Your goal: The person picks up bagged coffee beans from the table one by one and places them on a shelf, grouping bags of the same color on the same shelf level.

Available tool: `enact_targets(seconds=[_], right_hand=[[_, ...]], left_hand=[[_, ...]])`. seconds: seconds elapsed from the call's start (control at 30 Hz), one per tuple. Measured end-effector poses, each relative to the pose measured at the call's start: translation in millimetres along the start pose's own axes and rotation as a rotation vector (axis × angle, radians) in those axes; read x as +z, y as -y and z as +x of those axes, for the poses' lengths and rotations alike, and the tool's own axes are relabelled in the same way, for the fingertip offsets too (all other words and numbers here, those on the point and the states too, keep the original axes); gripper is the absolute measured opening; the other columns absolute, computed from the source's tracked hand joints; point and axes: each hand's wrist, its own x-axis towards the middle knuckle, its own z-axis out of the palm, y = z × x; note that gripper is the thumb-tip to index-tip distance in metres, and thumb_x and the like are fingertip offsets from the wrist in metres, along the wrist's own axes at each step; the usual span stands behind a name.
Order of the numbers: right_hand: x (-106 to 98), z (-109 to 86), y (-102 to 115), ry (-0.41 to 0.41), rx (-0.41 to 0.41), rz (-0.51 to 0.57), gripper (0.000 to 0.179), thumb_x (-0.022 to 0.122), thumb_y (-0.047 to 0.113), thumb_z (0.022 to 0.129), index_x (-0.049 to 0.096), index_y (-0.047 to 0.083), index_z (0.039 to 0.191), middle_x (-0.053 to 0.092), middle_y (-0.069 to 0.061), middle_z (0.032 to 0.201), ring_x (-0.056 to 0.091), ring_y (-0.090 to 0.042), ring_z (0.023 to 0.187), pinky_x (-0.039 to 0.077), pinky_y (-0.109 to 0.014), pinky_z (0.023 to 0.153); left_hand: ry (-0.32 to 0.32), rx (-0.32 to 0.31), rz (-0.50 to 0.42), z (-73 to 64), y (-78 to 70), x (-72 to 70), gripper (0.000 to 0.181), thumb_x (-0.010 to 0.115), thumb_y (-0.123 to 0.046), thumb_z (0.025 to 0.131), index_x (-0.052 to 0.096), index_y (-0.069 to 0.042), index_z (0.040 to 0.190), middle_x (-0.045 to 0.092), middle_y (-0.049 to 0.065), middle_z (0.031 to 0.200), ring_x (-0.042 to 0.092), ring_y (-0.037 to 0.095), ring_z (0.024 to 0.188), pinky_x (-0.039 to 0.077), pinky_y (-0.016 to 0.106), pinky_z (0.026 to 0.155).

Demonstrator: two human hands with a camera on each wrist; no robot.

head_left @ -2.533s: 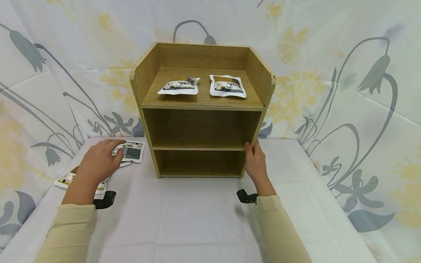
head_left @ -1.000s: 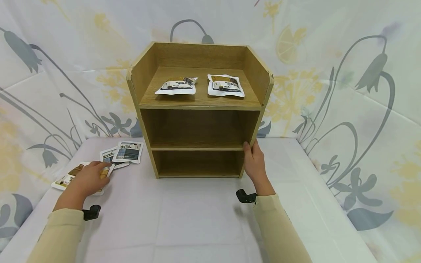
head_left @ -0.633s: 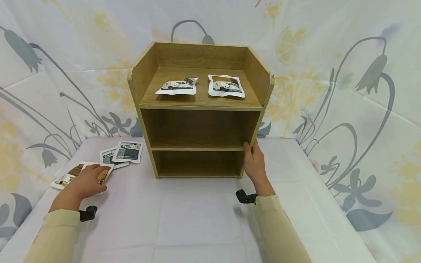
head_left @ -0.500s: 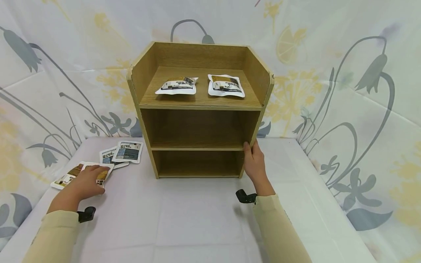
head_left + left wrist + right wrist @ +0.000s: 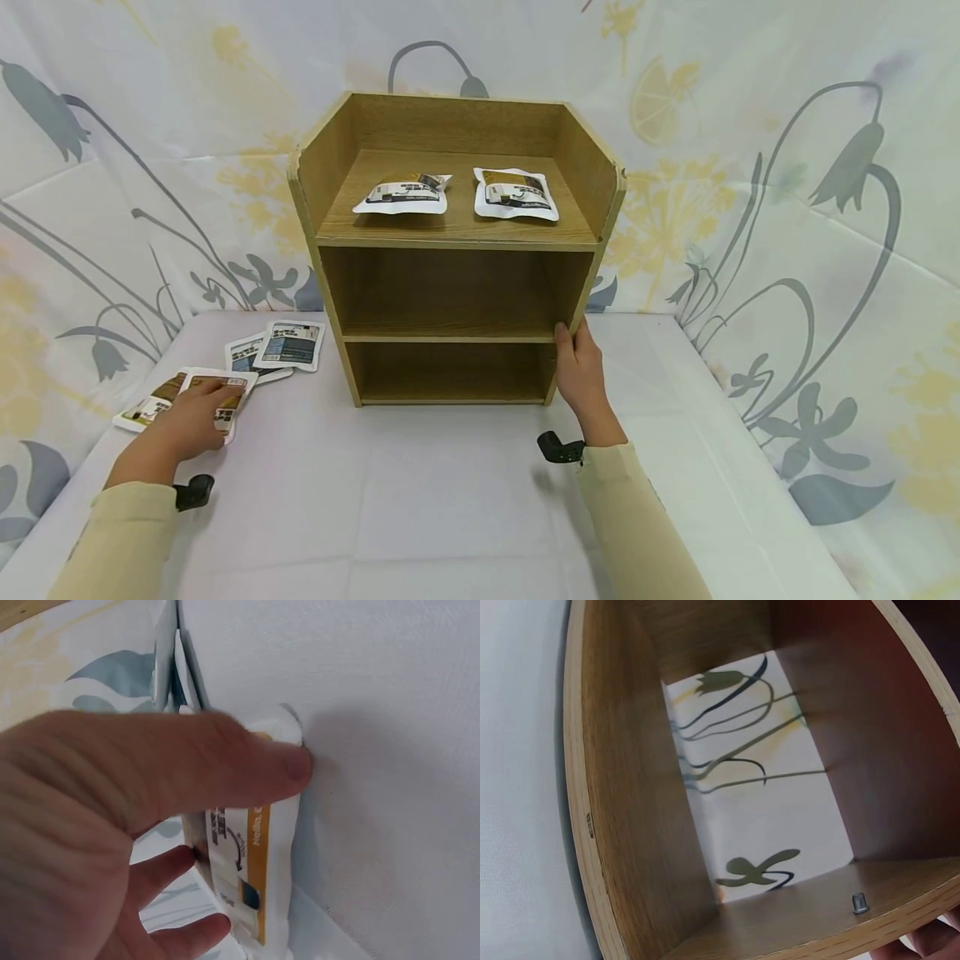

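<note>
At the left, my left hand [image 5: 180, 425] holds a flat white-edged food pouch with a brown and gold label [image 5: 234, 402] across its width. In the left wrist view the thumb [image 5: 262, 769] lies over the pouch's near edge, with fingertips [image 5: 214, 926] at its opposite side. That pouch overlaps another brown-labelled pouch [image 5: 150, 408]. My right hand [image 5: 581, 371] grips the right side panel of a small wooden shelf [image 5: 461, 246], thumb on the front edge. Fingers [image 5: 934, 941] show at the lower right corner of the right wrist view, outside the panel.
Two puffed pouches, one left [image 5: 405, 196] and one right [image 5: 516, 194], lie on the shelf's top board. Behind my left hand, a blue-labelled pouch [image 5: 291, 346] partly covers another [image 5: 243, 357]. Floral cloth [image 5: 810, 208] hangs behind the white-covered table [image 5: 450, 500].
My left hand has moved from above the blue-labelled pouches toward me, down onto the brown-labelled pouch, and its thumb has drawn in to the edge. The right hand keeps its hold on the shelf.
</note>
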Motion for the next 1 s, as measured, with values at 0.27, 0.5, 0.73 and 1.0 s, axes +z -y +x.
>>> enact_targets(seconds=[0.27,0.5,0.73,1.0], right_hand=[[-0.3,0.3,1.8,0.002,-0.006,0.010,0.054,0.031,0.045,0.104,0.031,0.017,0.150,0.049,-0.018,0.143,0.050,-0.036,0.130,0.044,-0.057,0.103],[-0.3,0.9,2.1,0.006,-0.002,0.013,0.054,0.031,0.045,0.104,0.031,0.017,0.150,0.048,-0.018,0.144,0.050,-0.036,0.130,0.044,-0.057,0.102],[-0.6,0.4,2.4,0.003,-0.003,0.011,0.054,0.032,0.045,0.104,0.031,0.017,0.150,0.048,-0.017,0.144,0.048,-0.035,0.131,0.043,-0.057,0.104],[-0.8,-1.0,2.9,0.009,0.000,0.012,0.055,0.032,0.045,0.104,0.030,0.018,0.151,0.047,-0.017,0.146,0.048,-0.035,0.132,0.043,-0.057,0.104]], left_hand=[[-0.015,0.015,0.020,-0.4,1.3,0.5,0.071,0.079,-0.002,0.066,0.051,0.003,0.131,0.033,0.039,0.137,0.032,0.062,0.122,0.037,0.075,0.090],[-0.028,0.058,0.045,-1.0,1.9,0.8,0.067,0.076,0.001,0.065,0.054,0.003,0.128,0.039,0.039,0.134,0.038,0.063,0.119,0.041,0.070,0.090],[-0.031,0.026,0.023,-1.8,-0.6,1.8,0.057,0.073,-0.018,0.075,0.057,-0.001,0.127,0.043,0.037,0.134,0.041,0.060,0.119,0.041,0.071,0.088],[-0.159,0.099,0.037,-3.3,-7.4,-5.5,0.044,0.060,-0.023,0.086,0.059,0.000,0.123,0.056,0.034,0.125,0.055,0.053,0.109,0.047,0.062,0.086]])
